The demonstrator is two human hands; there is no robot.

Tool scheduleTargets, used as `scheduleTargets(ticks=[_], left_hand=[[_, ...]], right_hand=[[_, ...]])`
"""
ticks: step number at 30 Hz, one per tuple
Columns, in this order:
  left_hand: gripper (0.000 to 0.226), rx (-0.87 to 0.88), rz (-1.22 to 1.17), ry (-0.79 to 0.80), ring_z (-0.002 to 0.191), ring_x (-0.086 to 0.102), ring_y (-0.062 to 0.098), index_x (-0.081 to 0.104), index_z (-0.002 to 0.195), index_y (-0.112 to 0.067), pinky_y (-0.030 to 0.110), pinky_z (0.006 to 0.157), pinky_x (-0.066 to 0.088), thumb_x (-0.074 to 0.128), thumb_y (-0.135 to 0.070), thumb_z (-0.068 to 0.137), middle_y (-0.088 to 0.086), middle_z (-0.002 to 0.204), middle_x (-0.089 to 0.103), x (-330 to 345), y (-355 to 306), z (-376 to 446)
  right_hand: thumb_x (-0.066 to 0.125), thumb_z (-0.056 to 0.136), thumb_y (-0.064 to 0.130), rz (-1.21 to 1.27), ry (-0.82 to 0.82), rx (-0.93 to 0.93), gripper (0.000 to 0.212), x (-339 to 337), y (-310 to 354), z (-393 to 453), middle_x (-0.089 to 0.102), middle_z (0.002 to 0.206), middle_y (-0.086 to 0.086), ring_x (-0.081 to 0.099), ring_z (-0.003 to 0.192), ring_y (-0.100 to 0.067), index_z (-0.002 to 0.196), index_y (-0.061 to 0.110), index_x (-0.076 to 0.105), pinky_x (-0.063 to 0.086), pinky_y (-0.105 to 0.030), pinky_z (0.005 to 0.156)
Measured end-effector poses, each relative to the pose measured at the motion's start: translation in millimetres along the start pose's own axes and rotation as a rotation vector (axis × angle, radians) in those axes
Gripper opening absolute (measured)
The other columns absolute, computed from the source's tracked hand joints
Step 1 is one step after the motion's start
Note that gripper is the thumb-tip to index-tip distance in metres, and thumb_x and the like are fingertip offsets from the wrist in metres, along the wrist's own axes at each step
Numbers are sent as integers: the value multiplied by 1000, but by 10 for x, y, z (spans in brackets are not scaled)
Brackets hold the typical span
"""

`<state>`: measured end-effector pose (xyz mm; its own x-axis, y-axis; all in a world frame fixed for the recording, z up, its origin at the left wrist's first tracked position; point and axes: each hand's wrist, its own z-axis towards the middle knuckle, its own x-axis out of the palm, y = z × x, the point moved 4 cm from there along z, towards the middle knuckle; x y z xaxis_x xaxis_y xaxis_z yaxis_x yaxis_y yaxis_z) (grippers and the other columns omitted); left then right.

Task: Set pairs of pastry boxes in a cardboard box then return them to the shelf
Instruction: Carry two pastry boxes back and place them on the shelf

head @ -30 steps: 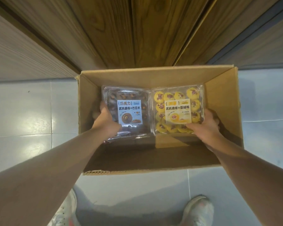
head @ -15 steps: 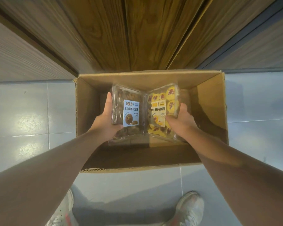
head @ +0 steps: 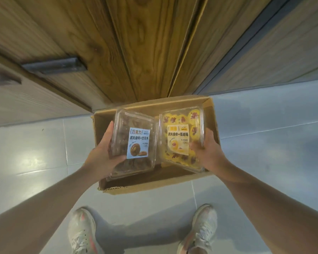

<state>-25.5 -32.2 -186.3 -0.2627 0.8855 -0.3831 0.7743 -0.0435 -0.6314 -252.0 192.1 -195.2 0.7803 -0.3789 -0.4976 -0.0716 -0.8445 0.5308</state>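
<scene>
Left hand [head: 101, 158] grips chocolate box [head: 134, 143], right hand [head: 207, 153] grips yellow box [head: 180, 138], both above the cardboard box [head: 212, 114]; shelving looks next.

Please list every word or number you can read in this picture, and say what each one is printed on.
"巧克力": top of the blue label on the brown pastry box.
"武氏曲奇+巴旦木": same blue label, below.
"武氏曲奇+蔓越莓": yellow label on the yellow pastry box.
The yellow label's header and the small print on both labels are too blurred to read.
</scene>
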Motion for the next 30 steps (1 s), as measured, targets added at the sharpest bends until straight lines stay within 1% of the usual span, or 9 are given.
scheduleTargets(ticks=[3, 8, 11, 14, 18, 20, 23, 26, 30], left_hand=[[111, 43, -12, -23, 131, 55, 16, 6, 153, -64, 49, 104, 53, 80, -14, 87, -27, 139, 55, -317, -406, -440], [111, 55, -136, -76, 117, 66, 22, 23, 141, -76, 48, 95, 58, 84, -5, 82, -2, 128, 68, -846, -1088, -1295], [100, 99, -230, -103, 101, 73, 18, 34, 121, -79, 29, 74, 63, 84, -2, 80, -2, 118, 71, -1087, -1523, -1846], [94, 207, -277, -111, 111, 68, 10, 40, 125, -73, 27, 76, 63, 83, -2, 81, -20, 122, 68, -1313, -1964, -2411], [95, 317, -336, -121, 109, 72, 18, 43, 146, -46, 32, 84, 63, 77, 14, 81, -6, 131, 69, -1682, -2460, -3076], [95, 322, -388, -82, 102, 76, 25, 40, 146, -41, 32, 81, 64, 72, 21, 81, 6, 117, 77, -1862, -2709, -3398], [95, 370, -393, -9, 103, 76, 27, 37, 145, -49, 49, 92, 59, 78, 9, 82, 4, 110, 79, -2127, -3127, -3857], [99, 409, -401, 37, 98, 78, 26, 36, 146, -49, 43, 77, 64, 89, -6, 74, 11, 112, 78, -2395, -3580, -4246], [115, 539, -352, 118, 97, 78, 26, 32, 149, -48, 46, 79, 64, 99, -27, 58, 6, 108, 80, -2582, -4244, -4837]], right_hand=[[54, 104, 17, 53, 2, -62, 59, -464, 296, -442, 55, 129, 9, 58, 113, -16, 152, 30, 23, 50, -6, 59], [56, 103, 17, 87, -29, -123, 58, -1233, 883, -1294, 55, 114, 26, 60, 108, -11, 149, 31, 23, 53, -16, 74], [55, 103, 11, 123, -32, -170, 52, -1599, 1220, -1840, 54, 104, 33, 62, 91, 10, 143, 30, 26, 51, -7, 67], [56, 103, 11, 164, -75, -183, 53, -1964, 1587, -2419, 57, 107, 20, 61, 91, 2, 141, 28, 23, 49, -4, 65], [60, 101, 23, 262, -89, -202, 60, -2434, 1994, -3261, 64, 132, 2, 69, 112, -21, 143, 41, 19, 60, -49, 90], [60, 101, 23, 285, -121, -240, 64, -2715, 2192, -3700, 66, 130, 1, 73, 107, -17, 147, 36, 18, 62, -48, 86], [61, 101, 23, 320, -199, -282, 64, -3085, 2486, -4383, 67, 127, 3, 73, 104, -13, 148, 33, 18, 63, -42, 84], [62, 101, 27, 352, -315, -289, 64, -3381, 2685, -5055, 68, 124, 6, 74, 101, -14, 146, 39, 19, 62, -44, 85], [63, 100, 32, 410, -428, -312, 65, -3684, 2799, -5832, 69, 123, 8, 75, 97, -11, 147, 39, 19, 62, -41, 84]])
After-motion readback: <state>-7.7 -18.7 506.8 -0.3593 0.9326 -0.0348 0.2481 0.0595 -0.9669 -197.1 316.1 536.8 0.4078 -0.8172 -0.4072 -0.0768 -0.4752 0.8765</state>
